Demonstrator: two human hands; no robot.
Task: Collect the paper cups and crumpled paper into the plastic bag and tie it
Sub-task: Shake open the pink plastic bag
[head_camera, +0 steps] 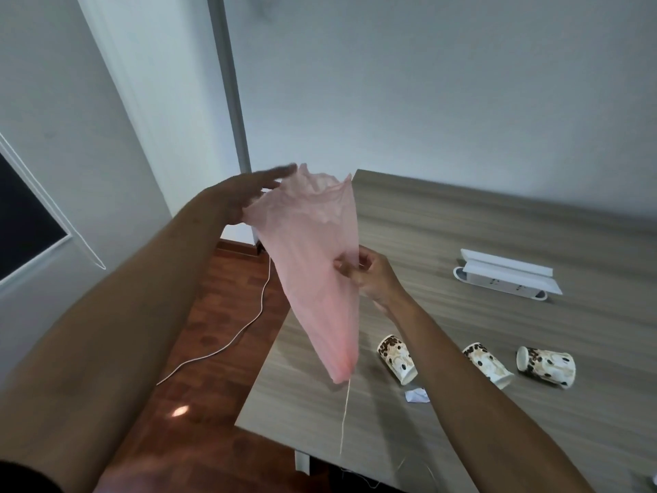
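Note:
A thin pink plastic bag [313, 265] hangs in the air over the table's left edge, wide at the top and narrow at the bottom. My right hand [362, 275] pinches its right side. My left hand [245, 197] reaches with straight fingers to the bag's upper left rim and touches it. Three paper cups with a coffee-bean print lie on their sides on the table: one [397, 359] near the bag's tip, one [487, 364] partly behind my right forearm, one [546, 365] at the right. A small crumpled white paper [416, 395] lies in front of the first cup.
The wood-grain table [497, 222] fills the right half, against a white wall. A white power strip with an angled white piece [506, 275] lies at the back right. A thin string [345, 418] hangs below the bag. A white cable [227, 346] runs over the red-brown floor at the left.

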